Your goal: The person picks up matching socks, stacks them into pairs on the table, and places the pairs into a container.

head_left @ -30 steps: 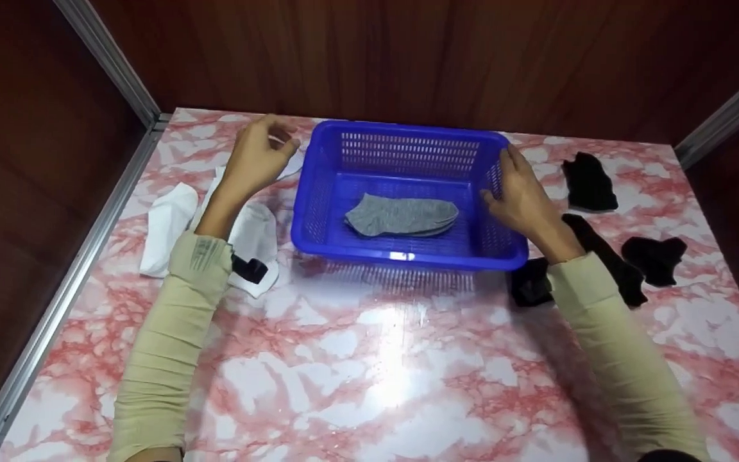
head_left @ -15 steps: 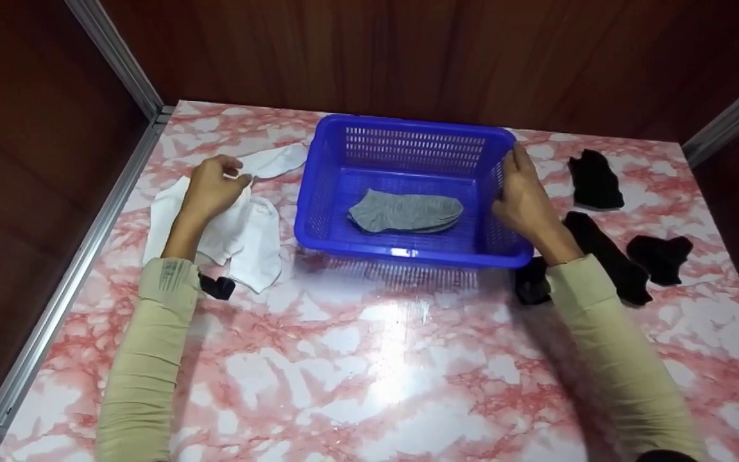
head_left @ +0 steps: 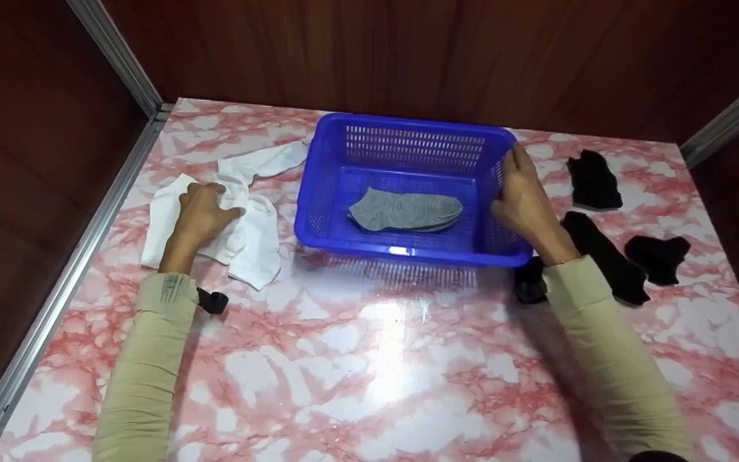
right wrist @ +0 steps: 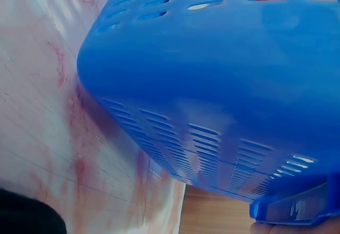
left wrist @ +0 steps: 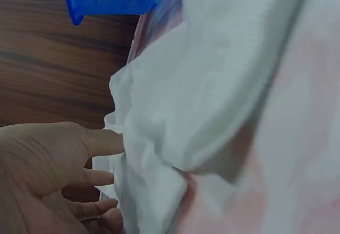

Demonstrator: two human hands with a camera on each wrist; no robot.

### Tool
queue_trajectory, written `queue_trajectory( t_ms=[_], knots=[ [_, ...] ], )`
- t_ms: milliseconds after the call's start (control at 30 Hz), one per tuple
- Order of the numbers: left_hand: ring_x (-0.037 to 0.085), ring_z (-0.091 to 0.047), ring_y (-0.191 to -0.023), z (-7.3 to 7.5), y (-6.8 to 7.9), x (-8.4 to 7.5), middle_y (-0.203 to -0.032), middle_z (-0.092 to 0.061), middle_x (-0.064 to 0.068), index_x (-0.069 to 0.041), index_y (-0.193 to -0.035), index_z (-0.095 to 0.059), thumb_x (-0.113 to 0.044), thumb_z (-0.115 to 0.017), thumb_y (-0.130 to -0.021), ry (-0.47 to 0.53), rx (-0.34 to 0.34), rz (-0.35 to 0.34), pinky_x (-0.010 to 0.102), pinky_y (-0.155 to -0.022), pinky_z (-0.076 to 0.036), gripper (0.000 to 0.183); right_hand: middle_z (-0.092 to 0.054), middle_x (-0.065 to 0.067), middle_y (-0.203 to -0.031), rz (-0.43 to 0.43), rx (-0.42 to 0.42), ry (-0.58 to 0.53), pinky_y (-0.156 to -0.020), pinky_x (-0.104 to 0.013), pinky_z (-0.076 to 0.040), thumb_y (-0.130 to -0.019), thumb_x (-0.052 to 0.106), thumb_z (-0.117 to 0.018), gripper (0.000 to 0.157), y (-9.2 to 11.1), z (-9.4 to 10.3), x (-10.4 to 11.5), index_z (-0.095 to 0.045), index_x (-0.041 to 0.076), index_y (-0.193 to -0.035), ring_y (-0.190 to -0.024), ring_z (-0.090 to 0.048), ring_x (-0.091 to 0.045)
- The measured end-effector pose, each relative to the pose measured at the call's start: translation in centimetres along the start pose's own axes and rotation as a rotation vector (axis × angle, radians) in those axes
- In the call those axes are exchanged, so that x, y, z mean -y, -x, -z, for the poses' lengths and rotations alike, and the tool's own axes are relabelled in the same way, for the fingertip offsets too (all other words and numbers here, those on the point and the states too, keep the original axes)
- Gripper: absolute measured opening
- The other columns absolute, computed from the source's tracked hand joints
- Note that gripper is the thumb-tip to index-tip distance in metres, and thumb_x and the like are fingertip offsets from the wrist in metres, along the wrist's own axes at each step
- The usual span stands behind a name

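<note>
My left hand [head_left: 199,215] is over the white socks [head_left: 257,240] left of the basket, thumb and fingers apart. In the left wrist view its fingertips [left wrist: 112,143] reach the edge of a white sock [left wrist: 212,69]. My right hand [head_left: 526,199] grips the right rim of a blue plastic basket [head_left: 401,252], thumb inside it. Two grey ankle socks [head_left: 405,210], one upon the other, lie in the basket. The right wrist view shows the basket's slotted outer wall [right wrist: 196,75] close up, with fingers [right wrist: 292,228] under its rim at the lower right corner.
Several black socks [head_left: 594,181] lie on the table right of the basket, one partly hidden by the right forearm. The pink-and-white marbled table [head_left: 344,366] meets a dark wooden panel [head_left: 408,58] behind the basket. A metal rail [head_left: 81,237] runs along the left side.
My left hand has come away from beside the basket's left rim, moving left and down onto the white socks. My right hand stays on the basket, which has hardly shifted.
</note>
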State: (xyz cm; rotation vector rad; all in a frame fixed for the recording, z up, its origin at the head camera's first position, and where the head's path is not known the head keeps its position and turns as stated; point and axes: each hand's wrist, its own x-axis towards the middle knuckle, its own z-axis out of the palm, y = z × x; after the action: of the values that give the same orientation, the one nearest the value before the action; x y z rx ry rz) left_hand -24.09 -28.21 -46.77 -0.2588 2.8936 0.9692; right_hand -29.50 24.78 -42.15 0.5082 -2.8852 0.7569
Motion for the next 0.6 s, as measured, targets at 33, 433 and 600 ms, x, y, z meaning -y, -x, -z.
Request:
queue_trajectory(
  t_ms=[33,433,600],
  knots=[
    [0.059,-0.038,-0.136,-0.08,0.00,0.14,-0.146,-0.043,0.043,0.015,-0.145,-0.051,-0.021,-0.071,-0.095,0.011,-0.010,-0.016,0.064,-0.116,-0.035,0.064,-0.017,-0.040,-0.167,-0.002,-0.002,-0.003,-0.131,-0.059,-0.022,-0.081,-0.004,-0.050,0.084,0.03,0.01,-0.04,-0.020,-0.020,-0.157,-0.158,-0.021,-0.053],
    [0.045,-0.062,-0.117,-0.07,0.38,0.48,-0.123,-0.068,0.034,0.011,-0.134,-0.064,-0.008,-0.062,-0.098,0.039,-0.101,-0.082,0.060,-0.104,-0.049,0.041,-0.021,-0.040,-0.167,-0.011,-0.029,-0.019,-0.131,-0.058,-0.023,-0.083,-0.004,-0.052,0.081,0.16,-0.17,-0.36,-0.024,-0.018,-0.158,-0.157,-0.024,-0.052],
    [0.043,-0.065,-0.113,0.32,0.68,0.61,-0.120,-0.069,0.034,0.010,-0.133,-0.066,-0.008,-0.063,-0.099,0.088,-0.146,-0.092,0.056,-0.099,-0.052,0.039,-0.020,-0.040,-0.166,-0.006,-0.026,0.000,-0.131,-0.057,-0.022,-0.086,-0.002,-0.052,0.079,0.07,-0.18,-0.14,-0.023,-0.018,-0.157,-0.157,-0.023,-0.052]
  ],
)
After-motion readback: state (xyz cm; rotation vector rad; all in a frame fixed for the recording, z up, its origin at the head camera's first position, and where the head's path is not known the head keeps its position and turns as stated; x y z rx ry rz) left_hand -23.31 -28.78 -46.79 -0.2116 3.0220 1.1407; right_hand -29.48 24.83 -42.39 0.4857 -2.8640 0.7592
